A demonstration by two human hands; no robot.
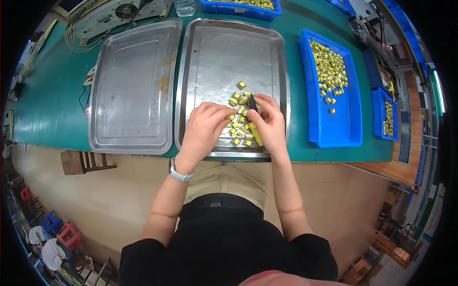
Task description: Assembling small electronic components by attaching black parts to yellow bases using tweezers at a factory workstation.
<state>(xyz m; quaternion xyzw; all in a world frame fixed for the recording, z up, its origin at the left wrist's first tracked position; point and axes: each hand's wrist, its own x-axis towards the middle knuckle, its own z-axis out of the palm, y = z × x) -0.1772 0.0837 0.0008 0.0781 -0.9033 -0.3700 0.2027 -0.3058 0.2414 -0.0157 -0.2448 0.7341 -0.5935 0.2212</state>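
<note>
On the metal tray (214, 47) in front of me lies a loose cluster of small yellow-and-dark block-shaped parts (236, 141). My right hand (269, 125) is closed around a slim yellow-and-black hand tool (257, 135), its dark end pointing away from me; its exact kind is unclear. At the left of the cluster is my left hand (206, 125), fingers bent together and their tips at the small parts. Whatever those fingertips pinch is too small and too covered to make out.
A second metal tray (136, 109) sits at left. On the right, a blue bin (336, 136) holds many similar parts; a smaller blue bin (378, 107) stands beyond it. Another blue bin (238, 10) and a clear plastic container (185, 7) are at the back, near a boxy instrument (114, 18).
</note>
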